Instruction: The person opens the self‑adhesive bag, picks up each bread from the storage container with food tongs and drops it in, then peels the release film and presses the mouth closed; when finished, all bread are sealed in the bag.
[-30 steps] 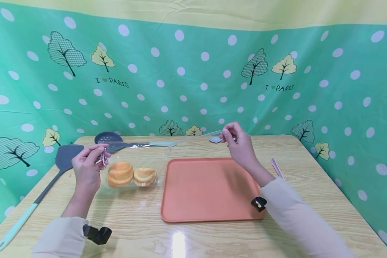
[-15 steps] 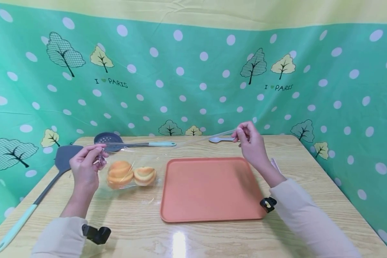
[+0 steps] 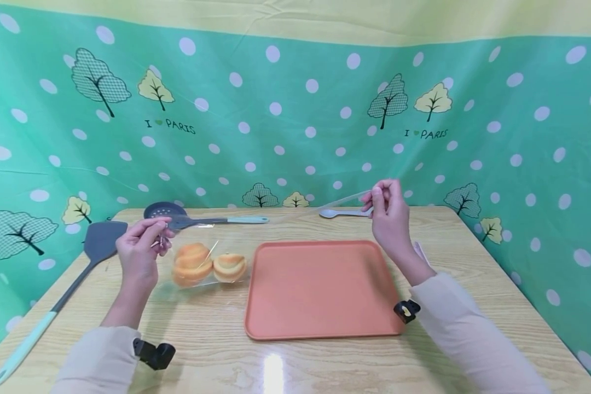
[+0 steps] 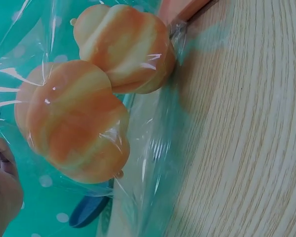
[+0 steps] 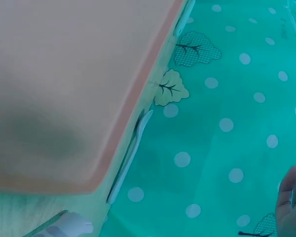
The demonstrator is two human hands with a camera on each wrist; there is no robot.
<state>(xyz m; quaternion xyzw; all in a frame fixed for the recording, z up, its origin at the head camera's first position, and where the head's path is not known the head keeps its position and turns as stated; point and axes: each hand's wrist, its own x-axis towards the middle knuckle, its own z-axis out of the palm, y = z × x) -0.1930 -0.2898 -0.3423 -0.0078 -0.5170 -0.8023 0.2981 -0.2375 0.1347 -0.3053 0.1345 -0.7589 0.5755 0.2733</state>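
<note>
My left hand [image 3: 139, 254] pinches the gathered edge of a clear plastic bag [image 4: 158, 148], held up left of the tray. Inside the bag sit two lobed, orange-and-cream bread rolls, a larger roll [image 3: 191, 267] nearer the hand and a smaller roll [image 3: 229, 268] beside it. Up at the right, my right hand [image 3: 390, 221] pinches the end of a thin clear strip [image 3: 345, 200] between thumb and fingertips. The strip slants down leftward and fades from sight over the back of the table. In the right wrist view, only part of that hand [image 5: 292, 205] shows.
An orange tray [image 3: 322, 290] lies mid-table. Along the back are a slotted skimmer [image 3: 164, 210] and a light spoon [image 3: 330, 213]. A spatula [image 3: 100, 241] lies at the left, a pale pink utensil [image 3: 420, 251] at the right. A dotted green curtain [image 3: 295, 109] stands behind.
My right hand has moved right and slightly up, drawing the strip's end away from the bag. Over the last half second, my left hand and the bag have shifted a little right.
</note>
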